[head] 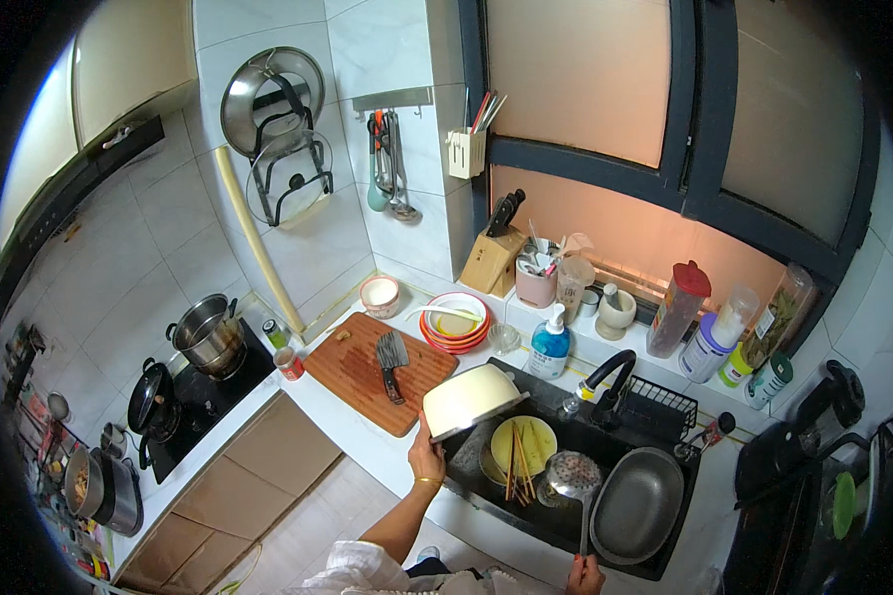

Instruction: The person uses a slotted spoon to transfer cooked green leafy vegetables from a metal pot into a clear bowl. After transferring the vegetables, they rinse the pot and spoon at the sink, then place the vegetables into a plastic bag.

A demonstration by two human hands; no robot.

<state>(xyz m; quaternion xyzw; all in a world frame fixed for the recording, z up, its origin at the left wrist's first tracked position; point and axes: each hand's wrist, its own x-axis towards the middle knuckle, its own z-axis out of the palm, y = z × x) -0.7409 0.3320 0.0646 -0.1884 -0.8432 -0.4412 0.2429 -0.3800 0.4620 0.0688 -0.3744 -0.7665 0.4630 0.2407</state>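
My left hand (427,455) grips the rim of a cream-coloured pot (470,400), tilted on its side over the left edge of the black sink (491,515). My right hand (585,574), at the lower edge of the view, is closed around the handle of a metal skimmer (574,476), whose perforated head is over the sink. In the sink are a yellowish bowl (543,439) with several wooden chopsticks (519,465) lying across it, and a dark grey oval pan (636,506) at the right.
A cleaver (391,364) lies on a wooden cutting board (342,372) left of the sink. Behind stand stacked plates (454,343), a blue soap bottle (549,349) and a black faucet (610,379). Pots, including a steel pot (210,338), stand on the stove at the left.
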